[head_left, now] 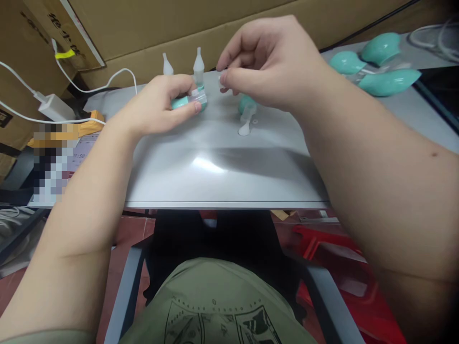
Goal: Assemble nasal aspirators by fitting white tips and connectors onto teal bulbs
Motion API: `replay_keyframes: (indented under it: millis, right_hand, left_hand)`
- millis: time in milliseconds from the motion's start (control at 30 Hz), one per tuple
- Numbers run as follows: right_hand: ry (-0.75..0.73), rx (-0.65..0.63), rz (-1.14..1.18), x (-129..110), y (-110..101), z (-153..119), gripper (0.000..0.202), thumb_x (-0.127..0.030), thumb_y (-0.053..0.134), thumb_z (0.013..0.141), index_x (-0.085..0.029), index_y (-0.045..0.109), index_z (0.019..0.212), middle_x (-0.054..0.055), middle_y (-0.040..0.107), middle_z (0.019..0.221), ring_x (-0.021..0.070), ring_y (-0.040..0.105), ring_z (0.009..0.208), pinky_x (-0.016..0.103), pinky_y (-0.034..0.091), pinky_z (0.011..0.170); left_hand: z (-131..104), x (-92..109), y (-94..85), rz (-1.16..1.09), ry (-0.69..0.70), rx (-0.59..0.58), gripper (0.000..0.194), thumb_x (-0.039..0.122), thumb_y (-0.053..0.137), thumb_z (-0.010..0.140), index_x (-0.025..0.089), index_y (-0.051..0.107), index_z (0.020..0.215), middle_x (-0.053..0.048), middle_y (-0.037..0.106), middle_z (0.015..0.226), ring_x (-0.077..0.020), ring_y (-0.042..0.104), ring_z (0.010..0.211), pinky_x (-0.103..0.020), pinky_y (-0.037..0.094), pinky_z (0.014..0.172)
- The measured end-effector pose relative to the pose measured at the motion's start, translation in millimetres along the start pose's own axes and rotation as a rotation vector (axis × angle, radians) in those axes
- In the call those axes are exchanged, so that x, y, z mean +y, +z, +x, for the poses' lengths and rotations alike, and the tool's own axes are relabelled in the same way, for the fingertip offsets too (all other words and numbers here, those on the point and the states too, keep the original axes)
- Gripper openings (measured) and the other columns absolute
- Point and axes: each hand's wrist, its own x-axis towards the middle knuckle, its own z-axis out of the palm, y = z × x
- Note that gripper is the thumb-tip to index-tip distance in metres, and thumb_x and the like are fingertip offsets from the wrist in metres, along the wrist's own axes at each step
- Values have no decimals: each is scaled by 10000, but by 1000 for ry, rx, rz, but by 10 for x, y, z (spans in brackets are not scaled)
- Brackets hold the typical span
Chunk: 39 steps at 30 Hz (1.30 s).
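My left hand [168, 102] is closed around a teal-and-clear nasal aspirator body [198, 97], lying sideways just above or on the table; its bulb is mostly hidden. To its right, my right hand [263, 64] is raised and pinches a small translucent piece [221, 80], largely covered by the fingers. Behind the left hand, two white-tipped aspirators [199, 62] stand upright. Below the right hand lies another teal aspirator [247, 106] with a white spoon-shaped tip [244, 128] towards me. A tiny clear ring [255, 121] sits beside it.
Several teal bulbs [389, 82] lie at the back right of the grey table [222, 186]. Cardboard [143, 28] walls the back. White cables and a charger [55, 107] are at the left, near a phone [84, 150]. A red stool [333, 253] stands below right.
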Motion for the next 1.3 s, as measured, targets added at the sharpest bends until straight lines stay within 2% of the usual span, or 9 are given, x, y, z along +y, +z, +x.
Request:
replay_keyframes:
  millis: [167, 367, 500, 667, 733, 833, 967, 1067, 1300]
  right_hand:
    - [57, -92, 185, -15, 59, -2, 234, -41, 829, 1013, -204, 725, 881, 15, 786, 785, 108, 731, 719, 233, 562, 670]
    - [85, -70, 227, -55, 108, 0, 334, 64, 766, 1054, -188, 718, 840, -4, 756, 734, 86, 684, 646, 195, 551, 611]
    - [85, -83, 224, -43, 128, -7, 321, 40, 763, 1059, -191, 740, 837, 5, 770, 751, 89, 700, 670, 196, 575, 649]
    - [50, -105, 213, 37, 88, -9, 126, -177, 924, 823, -229, 830, 891, 28, 817, 809, 139, 760, 763, 250, 574, 694]
    - [57, -124, 215, 66, 65, -11, 235, -267, 958, 712, -250, 862, 926, 41, 833, 845, 159, 783, 805, 275, 565, 707]
    - [52, -140, 241, 96, 42, -13, 311, -295, 990, 660, -252, 853, 936, 48, 845, 889, 170, 810, 845, 287, 590, 743]
    - [33, -156, 254, 115, 31, -7, 302, -241, 1050, 717, -236, 798, 883, 46, 853, 890, 178, 824, 844, 289, 638, 751]
    - [58, -171, 224, 112, 36, -5, 345, -312, 1095, 819, -236, 761, 860, 34, 838, 834, 170, 816, 795, 290, 647, 721]
    - [60, -188, 235, 83, 41, -23, 208, -260, 1054, 871, -207, 867, 944, 65, 854, 873, 151, 811, 799, 260, 660, 765]
  left_hand:
    - [6, -2, 32, -28, 19, 56, 400, 699, 697, 1042, 316, 793, 1106, -30, 805, 1000, -295, 617, 1003, -501, 467, 933]
    - [10, 0, 16, -11, 17, 49, 388, 705, 724, 1030, 325, 783, 1079, -19, 799, 995, -288, 618, 987, -495, 482, 908]
    - [22, 5, 16, 3, 31, 66, 396, 705, 726, 1034, 311, 755, 1052, -20, 793, 1012, -263, 577, 953, -477, 476, 886]
    - [22, 2, 25, 20, 40, 87, 297, 611, 700, 1038, 317, 704, 1005, -38, 788, 1032, -274, 572, 940, -476, 463, 889]
    - [14, 1, 28, 29, 44, 103, 237, 547, 685, 1038, 313, 683, 997, -33, 779, 1029, -266, 580, 932, -464, 464, 888]
    - [5, 3, 32, 15, 69, 111, 184, 488, 673, 1043, 311, 666, 995, -25, 762, 1019, -247, 572, 906, -446, 464, 876]
    - [8, 8, 40, -14, 63, 93, 208, 520, 679, 1047, 321, 663, 990, -34, 795, 1054, -263, 584, 934, -466, 502, 904]
    - [12, 5, 50, -11, 50, 88, 281, 599, 686, 1048, 321, 686, 1008, -42, 831, 1095, -279, 605, 976, -492, 538, 955]
    - [16, 6, 54, -33, 81, 91, 271, 557, 648, 1071, 302, 710, 999, -56, 840, 1127, -285, 664, 1018, -498, 548, 988]
